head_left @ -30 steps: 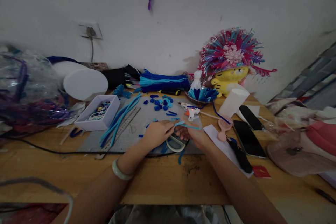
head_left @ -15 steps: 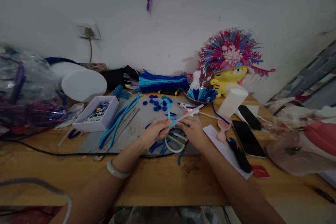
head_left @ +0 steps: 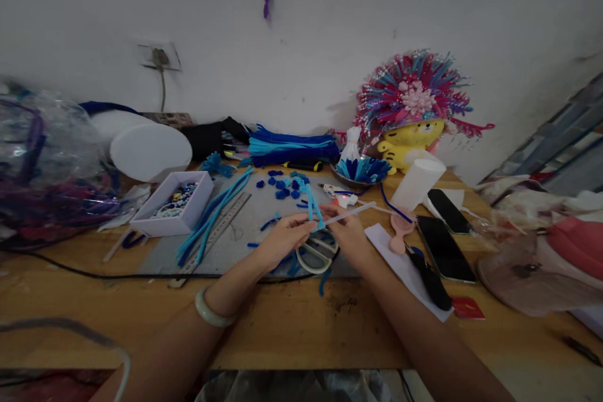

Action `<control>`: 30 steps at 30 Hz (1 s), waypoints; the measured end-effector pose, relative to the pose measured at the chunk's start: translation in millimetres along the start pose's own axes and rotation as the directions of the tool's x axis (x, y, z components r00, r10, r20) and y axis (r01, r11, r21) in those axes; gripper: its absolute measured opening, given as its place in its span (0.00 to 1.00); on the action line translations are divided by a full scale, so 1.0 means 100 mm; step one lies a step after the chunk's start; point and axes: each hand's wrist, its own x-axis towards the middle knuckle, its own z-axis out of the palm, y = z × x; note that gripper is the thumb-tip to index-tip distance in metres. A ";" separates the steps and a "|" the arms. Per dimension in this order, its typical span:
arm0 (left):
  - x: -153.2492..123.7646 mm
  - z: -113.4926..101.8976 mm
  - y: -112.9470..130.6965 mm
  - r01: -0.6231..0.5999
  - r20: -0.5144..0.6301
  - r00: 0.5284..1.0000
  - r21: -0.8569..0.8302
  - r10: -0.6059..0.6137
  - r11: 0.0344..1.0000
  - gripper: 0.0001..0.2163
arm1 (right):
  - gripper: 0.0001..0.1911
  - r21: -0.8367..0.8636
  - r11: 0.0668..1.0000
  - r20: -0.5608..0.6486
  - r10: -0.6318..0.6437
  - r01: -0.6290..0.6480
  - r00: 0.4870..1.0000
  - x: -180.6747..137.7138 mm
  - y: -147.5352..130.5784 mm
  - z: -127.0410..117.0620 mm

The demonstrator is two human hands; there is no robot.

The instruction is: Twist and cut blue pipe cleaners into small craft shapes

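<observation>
The left hand (head_left: 281, 240) is pinching a light blue pipe cleaner (head_left: 313, 204), while the right hand (head_left: 349, 233) is holding a white stick (head_left: 353, 211) against it, above scissors (head_left: 311, 257) lying on a grey mat (head_left: 235, 232).

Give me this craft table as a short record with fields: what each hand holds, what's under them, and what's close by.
surface: wooden table with a grey cutting mat
left hand: pinches a bent light blue pipe cleaner, raised above the mat
right hand: holds a translucent white stick, its end meeting the pipe cleaner
under hands: scissors on the mat
left of hands: metal ruler, white box of beads
beyond hands: glue gun
right of hands: two phones
</observation>
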 end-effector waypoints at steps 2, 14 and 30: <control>0.02 -0.02 -0.02 -0.107 -0.069 0.990 0.191 0.122 0.976 0.09 | 0.05 -0.040 0.987 0.009 0.157 -0.157 0.988 -0.01 -0.05 0.01; -0.02 -0.06 0.00 -0.167 0.005 0.962 0.801 0.272 0.575 0.12 | 0.12 0.013 0.996 0.062 0.092 -0.093 0.994 -0.10 -0.09 0.02; 0.03 0.02 -0.05 -0.040 -0.235 0.972 -0.054 0.027 0.998 0.12 | 0.11 0.411 0.909 -0.006 0.083 -0.073 0.997 -0.16 -0.03 0.15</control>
